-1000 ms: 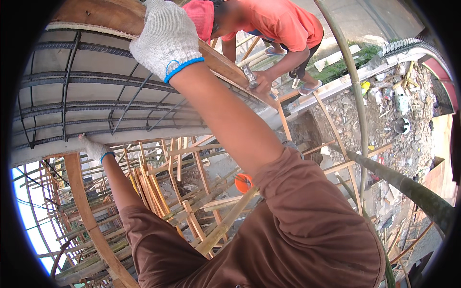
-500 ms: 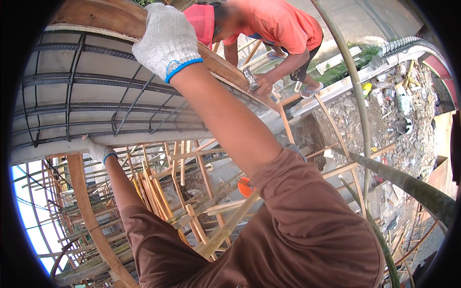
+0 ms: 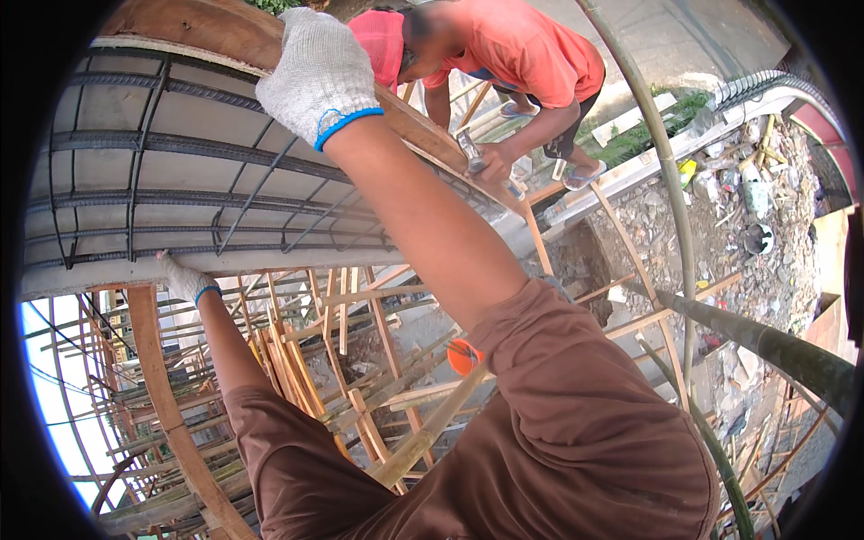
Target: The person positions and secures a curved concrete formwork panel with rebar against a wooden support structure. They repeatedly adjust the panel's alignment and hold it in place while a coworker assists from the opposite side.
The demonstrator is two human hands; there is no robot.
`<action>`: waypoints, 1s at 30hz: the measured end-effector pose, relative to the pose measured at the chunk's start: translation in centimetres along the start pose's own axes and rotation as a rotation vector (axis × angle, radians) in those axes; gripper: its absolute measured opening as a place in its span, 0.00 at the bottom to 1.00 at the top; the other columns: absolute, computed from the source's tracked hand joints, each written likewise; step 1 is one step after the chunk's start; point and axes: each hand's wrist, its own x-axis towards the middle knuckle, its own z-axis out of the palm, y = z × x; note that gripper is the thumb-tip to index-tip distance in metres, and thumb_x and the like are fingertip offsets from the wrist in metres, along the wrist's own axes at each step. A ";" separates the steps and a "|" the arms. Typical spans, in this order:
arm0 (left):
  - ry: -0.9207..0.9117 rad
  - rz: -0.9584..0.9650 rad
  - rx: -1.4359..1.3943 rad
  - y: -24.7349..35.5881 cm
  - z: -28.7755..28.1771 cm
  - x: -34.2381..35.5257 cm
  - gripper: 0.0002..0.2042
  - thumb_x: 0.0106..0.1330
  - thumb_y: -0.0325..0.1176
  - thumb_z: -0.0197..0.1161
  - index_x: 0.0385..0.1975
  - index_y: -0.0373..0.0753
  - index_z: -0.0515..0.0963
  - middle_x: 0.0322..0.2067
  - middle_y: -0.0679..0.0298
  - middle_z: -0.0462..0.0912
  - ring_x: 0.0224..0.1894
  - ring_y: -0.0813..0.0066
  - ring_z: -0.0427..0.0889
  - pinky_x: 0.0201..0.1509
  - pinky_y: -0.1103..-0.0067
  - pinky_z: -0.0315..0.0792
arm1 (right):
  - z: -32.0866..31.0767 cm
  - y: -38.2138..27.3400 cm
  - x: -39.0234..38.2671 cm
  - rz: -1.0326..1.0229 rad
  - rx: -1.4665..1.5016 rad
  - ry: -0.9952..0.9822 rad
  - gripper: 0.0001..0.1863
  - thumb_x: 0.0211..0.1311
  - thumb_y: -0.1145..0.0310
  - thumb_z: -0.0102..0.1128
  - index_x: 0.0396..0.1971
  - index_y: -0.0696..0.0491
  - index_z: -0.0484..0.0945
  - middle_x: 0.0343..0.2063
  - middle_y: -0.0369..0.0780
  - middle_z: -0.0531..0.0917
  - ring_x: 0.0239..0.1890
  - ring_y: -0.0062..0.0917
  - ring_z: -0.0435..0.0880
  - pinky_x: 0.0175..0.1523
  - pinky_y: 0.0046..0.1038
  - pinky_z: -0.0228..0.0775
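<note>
My right hand (image 3: 322,74), in a white knitted glove with a blue cuff, is closed over the top edge of a long wooden board (image 3: 193,29). Its fingers are largely hidden behind the board. Lower on the left, my gloved left hand (image 3: 187,277) grips the lower edge of a grey panel (image 3: 117,274), its fingers partly hidden. Between my hands runs a cage of dark steel rebar (image 3: 180,148). Beyond my right forearm, a person in a coral shirt (image 3: 531,49) bends over the board's far end and holds a hammer (image 3: 470,151) against it.
Bamboo poles (image 3: 661,135) rise on the right, and another pole (image 3: 774,346) crosses nearby. Thin timber braces (image 3: 639,256) span the drop below. An orange bucket (image 3: 464,357) sits beneath my arms. Rubble (image 3: 720,198) covers the ground at right; bamboo scaffolding (image 3: 189,405) fills the lower left.
The view has shifted slightly. Both my hands keep their places on the board and panel, and the other person's hammer stays by the board's far end.
</note>
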 end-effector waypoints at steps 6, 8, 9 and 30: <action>0.010 0.034 0.030 -0.2 0.2 0.1 0.36 0.54 0.52 0.73 0.55 0.27 0.74 0.50 0.52 0.79 0.42 0.62 0.80 0.46 0.66 0.79 | 0.0 0.0 0.3 0.009 0.017 -0.002 0.17 0.42 0.73 0.68 0.37 0.59 0.78 0.38 0.51 0.82 0.45 0.45 0.82 0.51 0.40 0.76; 0.026 0.009 0.042 0.3 0.6 -0.4 0.36 0.55 0.52 0.73 0.55 0.28 0.74 0.50 0.52 0.79 0.42 0.62 0.80 0.47 0.66 0.79 | -0.1 0.0 0.4 0.008 0.018 0.007 0.17 0.43 0.73 0.67 0.37 0.59 0.78 0.37 0.51 0.82 0.45 0.44 0.82 0.51 0.40 0.76; 0.033 -0.002 0.052 0.4 0.5 -0.6 0.36 0.55 0.52 0.72 0.55 0.28 0.74 0.50 0.52 0.79 0.42 0.63 0.79 0.47 0.66 0.78 | 0.1 0.1 0.3 -0.004 -0.003 0.011 0.17 0.42 0.73 0.67 0.37 0.59 0.78 0.37 0.51 0.82 0.45 0.44 0.82 0.51 0.40 0.76; 0.061 0.021 0.115 -3.6 -1.5 3.6 0.26 0.61 0.44 0.70 0.52 0.31 0.76 0.39 0.61 0.83 0.36 0.72 0.79 0.43 0.75 0.74 | 0.4 0.0 0.7 -0.060 -0.012 -0.050 0.23 0.43 0.72 0.65 0.44 0.58 0.76 0.39 0.53 0.82 0.47 0.49 0.80 0.51 0.41 0.73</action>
